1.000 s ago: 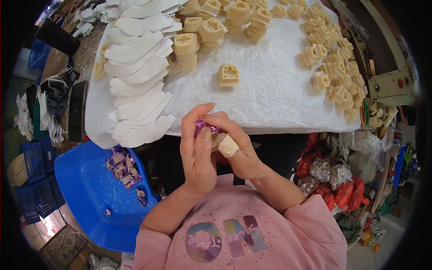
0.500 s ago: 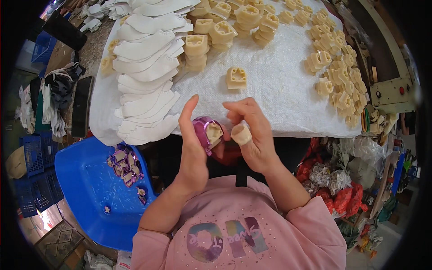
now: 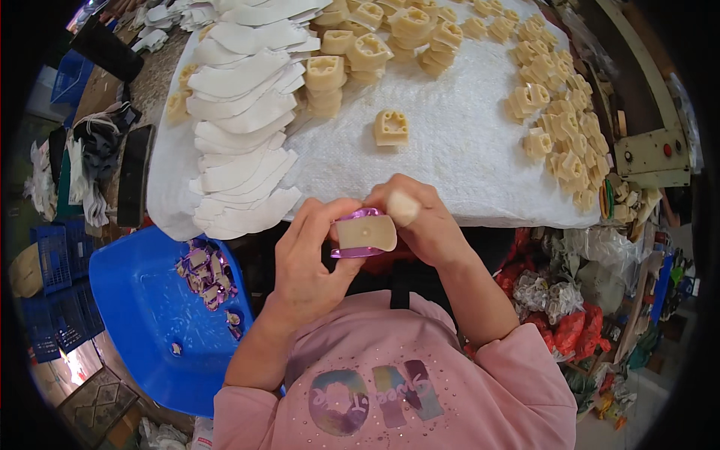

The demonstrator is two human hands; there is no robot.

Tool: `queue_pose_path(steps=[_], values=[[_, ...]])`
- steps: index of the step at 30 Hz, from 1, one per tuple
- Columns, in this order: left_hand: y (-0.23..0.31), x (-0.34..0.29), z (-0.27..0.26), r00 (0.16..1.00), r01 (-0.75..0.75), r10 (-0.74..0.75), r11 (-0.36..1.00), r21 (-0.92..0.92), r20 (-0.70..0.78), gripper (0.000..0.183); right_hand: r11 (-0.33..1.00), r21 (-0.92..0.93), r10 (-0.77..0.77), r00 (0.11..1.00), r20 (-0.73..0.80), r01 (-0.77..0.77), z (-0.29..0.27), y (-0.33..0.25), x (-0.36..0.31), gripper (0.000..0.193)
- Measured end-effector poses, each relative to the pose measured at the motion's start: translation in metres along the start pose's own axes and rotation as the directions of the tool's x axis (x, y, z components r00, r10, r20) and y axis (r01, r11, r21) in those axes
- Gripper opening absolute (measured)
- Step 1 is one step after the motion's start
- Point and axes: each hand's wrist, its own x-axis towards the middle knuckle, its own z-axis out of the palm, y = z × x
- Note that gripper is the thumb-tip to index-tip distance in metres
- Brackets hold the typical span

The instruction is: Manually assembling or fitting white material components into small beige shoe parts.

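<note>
Best done slowly — press the purple strip snug along the cream block's edge. Left hand closed around the block from 8 o'clock, right hand pinching from 3 o'clock — block between both, just below the white-covered table.

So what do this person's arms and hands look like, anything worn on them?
Both forearms are bare, and so are the left hand and the right hand: no gloves, rings, watch or bracelets show. A pale finger cot or tape wrap covers one right fingertip. Pink short sleeves end near the elbows, part of a pink top with a sparkly, multicoloured print on the chest.
</note>
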Motion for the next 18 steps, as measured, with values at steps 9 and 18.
queue_pose_path(steps=[9, 18], values=[[0.002, 0.003, 0.009, 0.986, -0.164, 0.159, 0.958, 0.235, 0.040, 0.049, 0.780, -0.542, -0.306, 0.946, 0.104, 0.312, -0.002, 0.001, -0.003, 0.013], [-0.001, 0.005, 0.023, 0.953, -0.233, 0.281, 0.918, 0.320, -0.113, 0.050, 0.977, 0.115, -0.190, 0.975, 0.119, 0.177, -0.010, 0.014, -0.009, 0.015]])
